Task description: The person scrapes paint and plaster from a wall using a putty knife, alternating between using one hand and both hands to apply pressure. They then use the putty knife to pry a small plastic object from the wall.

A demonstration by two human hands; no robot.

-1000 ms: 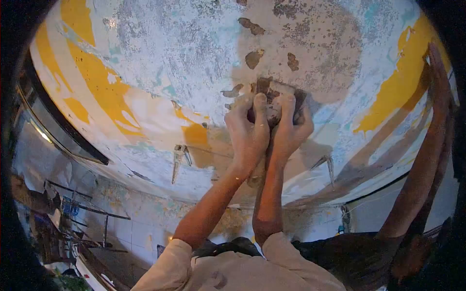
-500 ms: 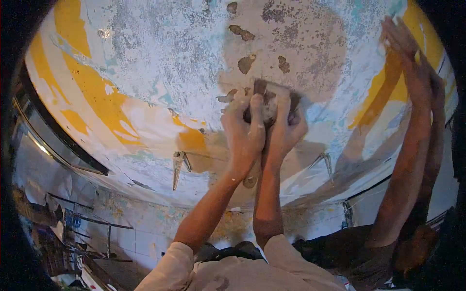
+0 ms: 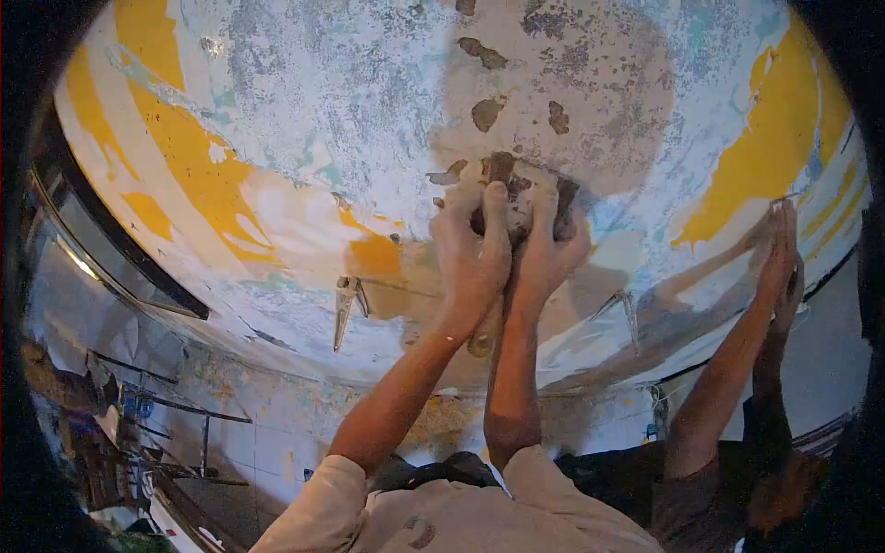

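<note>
Both of my hands are raised to a wall point(image 3: 313, 120) of patchy white, yellow and bare plaster. Between them they grip a dusty brown sanding block point(image 3: 522, 198), pressed flat against the surface. My left hand point(image 3: 468, 240) is curled round its left side, thumb up along the front. The right side is held by my right hand point(image 3: 551, 247), its fingers bent over the dark edge. My wrists nearly touch. Most of the block's shape is hidden behind my fingers. Brown chipped spots point(image 3: 487, 114) lie just above it.
Two metal brackets, one left point(image 3: 348, 300) and one right point(image 3: 627, 309), stick out below my hands. At the right, a co-worker's hands point(image 3: 784, 244) press on the wall. A dark frame point(image 3: 138, 267) edges the left; metal racks point(image 3: 184, 415) stand lower left.
The view has shifted slightly, so the wall sits a little right and lower. My hands stay on the block at nearly the same spot. The co-worker's hands have moved down the wall.
</note>
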